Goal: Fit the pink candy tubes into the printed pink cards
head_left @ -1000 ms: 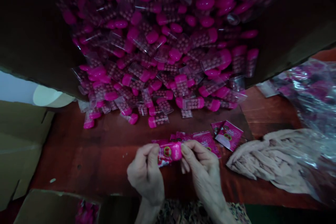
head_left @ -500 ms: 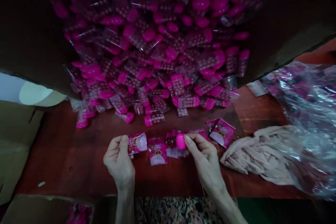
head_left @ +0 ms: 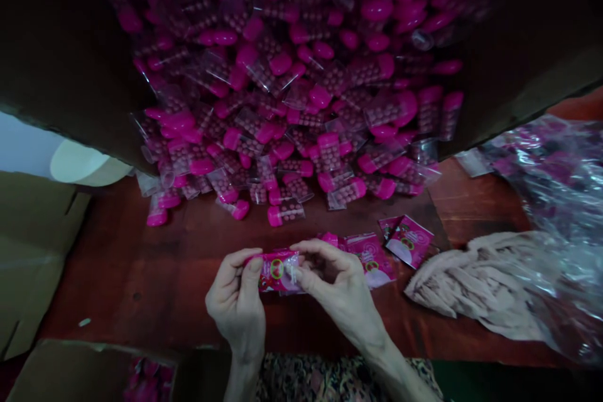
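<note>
A pink sachet [head_left: 274, 269] with printed fruit pictures is stretched between my two hands above the table. My left hand [head_left: 239, 292] pinches its left end between thumb and fingers. My right hand [head_left: 342, 286] is closed at the sachet's right end, thumb and fingertips on it. Just behind my right knuckles shows a bright pink cap [head_left: 328, 239]; whether my fingers touch it I cannot tell. To the right lie more pink sachets [head_left: 370, 254], and another sachet [head_left: 409, 240] rests farther right. What is under my hands is mostly hidden.
Ahead, a large heap of clear tubes [head_left: 330, 154] with pink caps and small balls spills from a dark box. At right are a crumpled cloth [head_left: 475, 282] and a clear plastic bag [head_left: 560, 201]. An open carton [head_left: 89, 370] holding pink items stands at lower left.
My right hand has moved left from the pink-capped piece it was holding and now grips the sachet's right end. The view has shifted slightly, and the middle sachets are now covered.
</note>
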The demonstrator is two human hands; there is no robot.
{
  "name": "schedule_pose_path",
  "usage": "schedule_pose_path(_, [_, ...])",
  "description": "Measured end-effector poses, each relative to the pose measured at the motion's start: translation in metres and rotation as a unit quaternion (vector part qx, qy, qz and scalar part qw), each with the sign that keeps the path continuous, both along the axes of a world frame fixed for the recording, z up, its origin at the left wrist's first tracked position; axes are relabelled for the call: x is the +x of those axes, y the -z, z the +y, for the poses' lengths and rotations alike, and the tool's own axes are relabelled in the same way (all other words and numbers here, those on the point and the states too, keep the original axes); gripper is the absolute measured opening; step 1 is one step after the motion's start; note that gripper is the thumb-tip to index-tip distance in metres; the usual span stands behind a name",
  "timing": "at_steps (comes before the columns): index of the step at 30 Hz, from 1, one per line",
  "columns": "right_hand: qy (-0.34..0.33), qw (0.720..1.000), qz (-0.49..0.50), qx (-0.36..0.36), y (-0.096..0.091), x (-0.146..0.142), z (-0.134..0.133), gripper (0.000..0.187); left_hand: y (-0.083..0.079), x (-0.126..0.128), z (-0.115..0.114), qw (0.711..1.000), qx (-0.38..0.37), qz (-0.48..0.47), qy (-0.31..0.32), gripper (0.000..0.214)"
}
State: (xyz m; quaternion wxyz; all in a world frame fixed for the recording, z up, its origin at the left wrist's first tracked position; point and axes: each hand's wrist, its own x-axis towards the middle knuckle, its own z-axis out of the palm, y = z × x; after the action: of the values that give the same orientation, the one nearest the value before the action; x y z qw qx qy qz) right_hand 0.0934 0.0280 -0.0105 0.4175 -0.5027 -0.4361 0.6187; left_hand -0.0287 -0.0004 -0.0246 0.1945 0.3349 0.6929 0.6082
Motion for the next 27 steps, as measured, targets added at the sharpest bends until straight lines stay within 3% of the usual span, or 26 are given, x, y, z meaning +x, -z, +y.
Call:
schedule_pose_path(3, [0.026, 0.999, -0.020, 0.012, 0.002, 0.001, 0.002, 0.012, 0.001, 0.000, -0.005, 0.999, -0.033, 0.013, 0.034, 0.003])
schedule_pose_path(5, [0.037, 0.994, -0.067, 0.083, 0.003, 0.002, 0.003, 0.006, 0.003, 0.000, -0.007, 0.998, -0.046, 0.008, 0.045, 0.003])
schedule_pose_path(9, [0.020, 0.968, -0.146, 0.205, 0.003, 0.002, -0.001, 0.016, 0.006, 0.006, -0.009, 0.997, -0.057, -0.043, 0.009, 0.007])
schedule_pose_path(13, [-0.027, 0.966, -0.162, 0.198, 0.009, 0.008, -0.007, 0.017, 0.010, 0.012, -0.011, 0.994, -0.083, -0.068, -0.012, 0.009])
schedule_pose_path(16, [0.023, 0.957, -0.216, 0.191, 0.017, 0.026, -0.005, 0.020, 0.012, 0.003, -0.009, 0.994, -0.088, -0.051, -0.043, 0.012])
schedule_pose_path(19, [0.086, 0.918, -0.319, 0.217, 0.022, 0.045, 0.002, 0.022, 0.018, -0.023, -0.007, 0.994, -0.092, 0.014, -0.064, 0.014])
schedule_pose_path(21, [0.040, 0.904, -0.355, 0.234, 0.026, 0.050, 0.006, 0.023, 0.021, -0.042, -0.006, 0.987, -0.133, 0.088, 0.006, 0.016])
schedule_pose_path(24, [-0.063, 0.893, -0.373, 0.245, 0.033, 0.045, 0.006, 0.023, 0.022, -0.061, -0.005, 0.950, -0.165, 0.246, 0.099, 0.019])
schedule_pose_path(27, [-0.075, 0.880, -0.400, 0.244, 0.042, 0.036, 0.002, 0.021, 0.015, -0.067, -0.001, 0.912, -0.156, 0.368, 0.095, 0.022])
